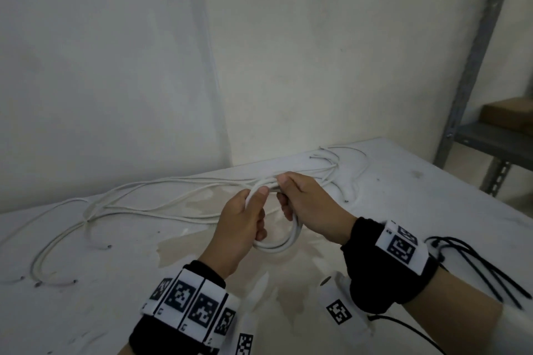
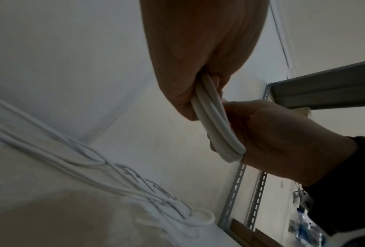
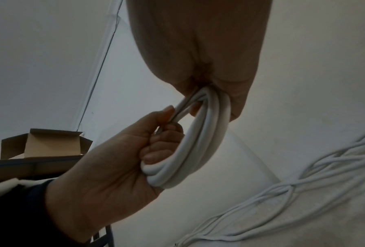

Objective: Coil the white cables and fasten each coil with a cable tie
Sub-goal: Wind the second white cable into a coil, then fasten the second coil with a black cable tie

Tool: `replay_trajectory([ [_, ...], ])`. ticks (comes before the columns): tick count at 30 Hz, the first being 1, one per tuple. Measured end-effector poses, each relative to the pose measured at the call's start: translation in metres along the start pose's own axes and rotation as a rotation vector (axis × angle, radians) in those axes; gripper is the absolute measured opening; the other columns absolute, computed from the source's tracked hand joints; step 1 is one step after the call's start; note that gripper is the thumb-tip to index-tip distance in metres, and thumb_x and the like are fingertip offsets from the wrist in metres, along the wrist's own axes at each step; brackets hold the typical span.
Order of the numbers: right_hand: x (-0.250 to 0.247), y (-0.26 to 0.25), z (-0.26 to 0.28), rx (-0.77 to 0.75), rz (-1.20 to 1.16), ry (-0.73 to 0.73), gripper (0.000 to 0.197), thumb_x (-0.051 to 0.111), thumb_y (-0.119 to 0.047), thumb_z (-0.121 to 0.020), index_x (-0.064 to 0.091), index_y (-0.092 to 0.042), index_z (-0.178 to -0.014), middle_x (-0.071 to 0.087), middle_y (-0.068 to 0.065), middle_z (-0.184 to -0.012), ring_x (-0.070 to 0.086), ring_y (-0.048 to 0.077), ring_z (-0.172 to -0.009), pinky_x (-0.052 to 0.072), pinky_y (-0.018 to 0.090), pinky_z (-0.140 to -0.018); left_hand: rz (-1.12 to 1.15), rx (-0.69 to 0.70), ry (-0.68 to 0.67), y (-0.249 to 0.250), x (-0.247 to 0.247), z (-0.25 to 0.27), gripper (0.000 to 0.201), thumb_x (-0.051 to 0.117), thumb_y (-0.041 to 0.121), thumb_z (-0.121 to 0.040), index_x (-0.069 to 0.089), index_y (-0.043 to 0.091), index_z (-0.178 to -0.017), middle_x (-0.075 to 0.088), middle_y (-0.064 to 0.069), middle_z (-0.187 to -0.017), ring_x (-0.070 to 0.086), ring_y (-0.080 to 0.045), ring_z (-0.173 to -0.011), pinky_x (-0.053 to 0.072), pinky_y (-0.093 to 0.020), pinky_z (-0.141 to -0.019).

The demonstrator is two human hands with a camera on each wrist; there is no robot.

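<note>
A white cable coil [image 1: 284, 241] of several loops hangs just above the white table [image 1: 403, 196], held between both hands. My left hand [image 1: 245, 222] grips its left side, thumb on top. My right hand [image 1: 302, 202] grips its top right part. The left wrist view shows the coil [image 2: 215, 123] running from my left hand [image 2: 198, 58] into the right hand [image 2: 278, 138]. Seen from the right wrist, the coil [image 3: 198, 142] passes from my right hand [image 3: 209, 58] into the curled left hand [image 3: 122, 162]. Several loose white cables [image 1: 138, 204] lie stretched on the table behind. Black cable ties [image 1: 478, 265] lie by my right wrist.
A grey metal shelf rack [image 1: 476, 89] stands at the right of the table, with a brown cardboard box [image 1: 507, 117] on it. White walls close off the table's far side. A brownish stain [image 1: 288, 277] marks the table under the hands.
</note>
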State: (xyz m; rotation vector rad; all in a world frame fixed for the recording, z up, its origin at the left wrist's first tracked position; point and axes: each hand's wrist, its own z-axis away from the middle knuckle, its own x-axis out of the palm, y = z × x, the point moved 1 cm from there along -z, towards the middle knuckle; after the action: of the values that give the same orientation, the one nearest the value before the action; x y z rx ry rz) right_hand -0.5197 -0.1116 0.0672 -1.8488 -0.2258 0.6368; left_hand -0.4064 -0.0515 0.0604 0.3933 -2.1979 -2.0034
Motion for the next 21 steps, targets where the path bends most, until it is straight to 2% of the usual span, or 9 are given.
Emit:
replay_trajectory([
  [2, -0.009, 0.002, 0.006, 0.029, 0.001, 0.001, 0.033, 0.031, -0.025, -0.1, 0.048, -0.007, -0.079, 0.05, 0.005, -0.072, 0.048, 0.013, -0.06, 0.043, 0.019, -0.057, 0.007, -0.004, -0.019, -0.003, 0.01, -0.001, 0.031, 0.044, 0.024, -0.097, 0.04, 0.015, -0.067, 0.032, 0.012, -0.043, 0.029, -0.005, -0.038, 0.03, -0.019, -0.04],
  [4, -0.025, 0.008, 0.014, 0.037, 0.052, 0.016, 0.036, 0.032, -0.031, -0.1, 0.055, -0.003, -0.094, 0.055, 0.008, -0.086, 0.055, 0.014, -0.075, 0.047, 0.027, -0.073, 0.023, -0.008, -0.046, -0.005, 0.019, -0.003, 0.031, 0.044, 0.024, -0.097, 0.04, 0.015, -0.067, 0.031, 0.011, -0.042, 0.027, -0.005, -0.038, 0.028, -0.018, -0.039],
  [5, -0.035, 0.011, 0.018, 0.058, 0.066, 0.038, 0.035, 0.032, -0.032, -0.099, 0.055, -0.005, -0.101, 0.056, 0.006, -0.091, 0.055, 0.014, -0.081, 0.046, 0.03, -0.078, 0.039, -0.015, -0.056, -0.005, 0.023, -0.003, 0.031, 0.044, 0.023, -0.097, 0.04, 0.015, -0.067, 0.031, 0.011, -0.042, 0.027, -0.005, -0.037, 0.028, -0.018, -0.039],
  [7, -0.062, 0.018, 0.027, 0.145, 0.063, 0.073, 0.028, 0.035, -0.032, -0.099, 0.052, -0.012, -0.107, 0.054, -0.001, -0.093, 0.054, 0.012, -0.082, 0.045, 0.026, -0.076, 0.064, -0.029, -0.064, -0.007, 0.03, -0.004, 0.034, 0.044, 0.022, -0.097, 0.038, 0.017, -0.063, 0.03, 0.01, -0.042, 0.026, -0.004, -0.037, 0.027, -0.017, -0.038],
  [9, -0.089, 0.025, 0.038, 0.22, 0.15, 0.083, 0.023, 0.04, -0.029, -0.097, 0.054, -0.014, -0.108, 0.056, -0.002, -0.094, 0.057, 0.009, -0.08, 0.045, 0.023, -0.072, 0.07, -0.044, -0.071, -0.009, 0.038, -0.004, 0.037, 0.044, 0.021, -0.097, 0.038, 0.019, -0.06, 0.03, 0.011, -0.042, 0.026, -0.004, -0.036, 0.027, -0.017, -0.038],
  [13, -0.131, 0.049, 0.056, 0.319, 0.38, 0.094, 0.011, 0.05, -0.024, -0.093, 0.056, -0.018, -0.1, 0.061, 0.002, -0.095, 0.061, 0.015, -0.084, 0.048, 0.031, -0.078, 0.069, -0.064, -0.102, -0.013, 0.054, -0.005, 0.037, 0.044, 0.021, -0.097, 0.036, 0.017, -0.061, 0.029, 0.011, -0.043, 0.025, -0.004, -0.036, 0.027, -0.017, -0.038],
  [15, -0.143, 0.061, 0.061, 0.356, 0.432, 0.111, 0.009, 0.052, -0.022, -0.092, 0.056, -0.019, -0.099, 0.06, 0.0, -0.09, 0.061, 0.015, -0.083, 0.046, 0.03, -0.077, 0.07, -0.07, -0.112, -0.014, 0.061, -0.005, 0.037, 0.045, 0.021, -0.097, 0.036, 0.016, -0.061, 0.028, 0.011, -0.043, 0.024, -0.005, -0.037, 0.026, -0.017, -0.038],
  [18, -0.152, 0.072, 0.065, 0.393, 0.462, 0.136, 0.009, 0.053, -0.016, -0.09, 0.057, -0.016, -0.098, 0.058, -0.001, -0.083, 0.059, 0.013, -0.076, 0.045, 0.024, -0.07, 0.072, -0.083, -0.114, -0.015, 0.068, -0.006, 0.037, 0.046, 0.02, -0.096, 0.037, 0.016, -0.061, 0.028, 0.01, -0.044, 0.025, -0.004, -0.037, 0.026, -0.017, -0.037],
  [21, -0.154, 0.079, 0.065, 0.443, 0.533, 0.097, 0.008, 0.052, -0.012, -0.088, 0.056, -0.015, -0.094, 0.054, -0.003, -0.081, 0.056, 0.01, -0.069, 0.042, 0.019, -0.06, 0.083, -0.09, -0.106, -0.015, 0.07, -0.005, 0.036, 0.046, 0.019, -0.096, 0.04, 0.017, -0.06, 0.029, 0.01, -0.043, 0.025, -0.004, -0.036, 0.026, -0.017, -0.037],
])
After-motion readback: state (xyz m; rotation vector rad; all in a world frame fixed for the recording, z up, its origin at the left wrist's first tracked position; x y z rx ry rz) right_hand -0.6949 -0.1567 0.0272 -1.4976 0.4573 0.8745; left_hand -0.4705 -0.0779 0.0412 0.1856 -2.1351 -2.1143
